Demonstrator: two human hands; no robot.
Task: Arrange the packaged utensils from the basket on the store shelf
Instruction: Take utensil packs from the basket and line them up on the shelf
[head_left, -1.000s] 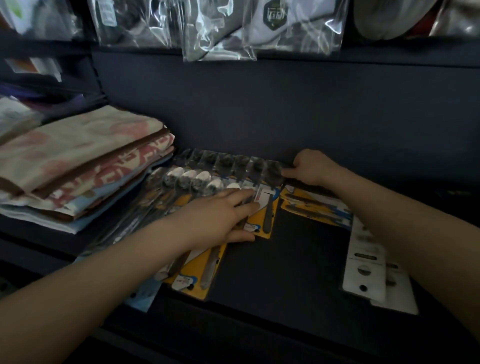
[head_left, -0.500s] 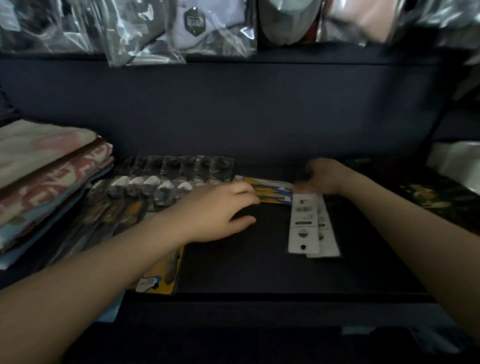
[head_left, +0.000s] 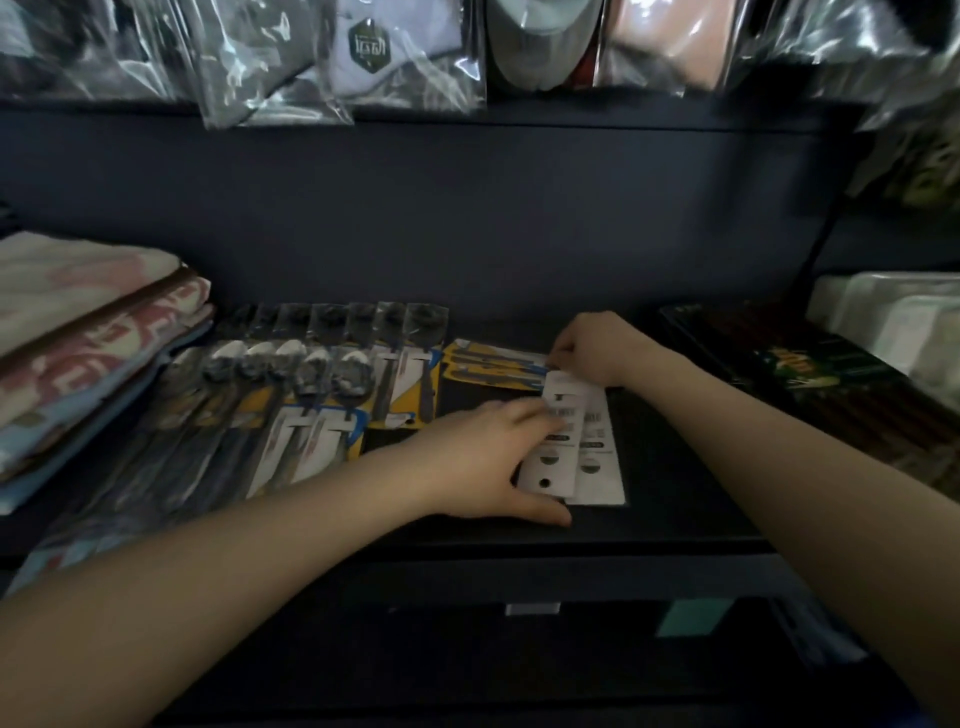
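Several packaged spoons and knives on yellow cards lie in overlapping rows on the dark shelf, left of centre. Two white-backed utensil packs lie face down in the middle, with yellow and blue packs behind them. My left hand rests on the left edge of the white packs, its thumb along their lower edge and fingers over the top. My right hand pinches the far end of the white packs at the back of the shelf. No basket is in view.
Folded patterned cloths are stacked at the left. A dark flat box and a pale container sit at the right. Plastic-bagged goods hang from the shelf above. The shelf's front edge runs below my hands.
My left hand has slid right from the spoon rows onto the white-backed packs. My right hand stays at their far end. The view has shifted right.
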